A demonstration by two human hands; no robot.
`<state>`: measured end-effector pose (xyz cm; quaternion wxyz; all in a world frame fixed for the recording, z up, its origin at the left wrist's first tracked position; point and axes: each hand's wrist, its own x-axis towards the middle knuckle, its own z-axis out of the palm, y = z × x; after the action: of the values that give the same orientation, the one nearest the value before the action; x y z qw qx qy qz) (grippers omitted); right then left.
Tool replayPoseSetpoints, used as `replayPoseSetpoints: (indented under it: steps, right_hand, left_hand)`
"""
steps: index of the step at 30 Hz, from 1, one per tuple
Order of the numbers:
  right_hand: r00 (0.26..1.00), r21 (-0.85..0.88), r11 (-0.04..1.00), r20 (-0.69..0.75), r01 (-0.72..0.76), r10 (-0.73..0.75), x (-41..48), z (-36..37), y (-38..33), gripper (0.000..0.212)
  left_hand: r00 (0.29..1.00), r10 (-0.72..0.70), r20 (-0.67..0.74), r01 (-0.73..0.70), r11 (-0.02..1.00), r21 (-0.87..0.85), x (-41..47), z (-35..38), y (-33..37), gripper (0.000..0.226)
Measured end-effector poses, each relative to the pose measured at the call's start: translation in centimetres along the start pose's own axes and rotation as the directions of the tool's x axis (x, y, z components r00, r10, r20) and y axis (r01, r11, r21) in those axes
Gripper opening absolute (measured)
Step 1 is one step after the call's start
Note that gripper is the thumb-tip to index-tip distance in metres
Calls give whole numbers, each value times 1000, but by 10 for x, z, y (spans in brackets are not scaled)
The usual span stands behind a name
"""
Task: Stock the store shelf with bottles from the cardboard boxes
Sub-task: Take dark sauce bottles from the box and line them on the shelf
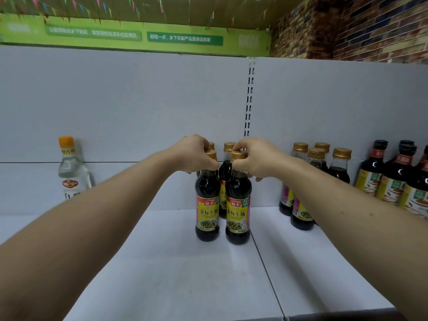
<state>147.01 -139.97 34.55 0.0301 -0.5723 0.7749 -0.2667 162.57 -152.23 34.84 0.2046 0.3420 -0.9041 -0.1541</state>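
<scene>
Two grips curled tight | left hand (196,154) pinches left bottle (207,206) neck | right hand (257,159) pinches right bottle (238,210) neck

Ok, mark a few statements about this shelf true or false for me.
1. The left grip holds a dark bottle at its top. True.
2. The right grip holds nothing. False: it holds a second dark bottle at its gold cap.
3. The clear bottle has a gold cap. False: its cap is orange.
4. The black-capped bottles stand at the far right of the shelf. True.
</scene>
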Motion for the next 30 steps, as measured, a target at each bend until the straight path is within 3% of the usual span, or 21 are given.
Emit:
replayPoseSetpoints:
  steps: [30]
  right_hand:
    - [998, 104, 994, -49, 30, -25, 32, 13, 13, 55]
  left_hand:
    - [999, -35, 2, 35, 998, 46, 21, 2, -1, 41]
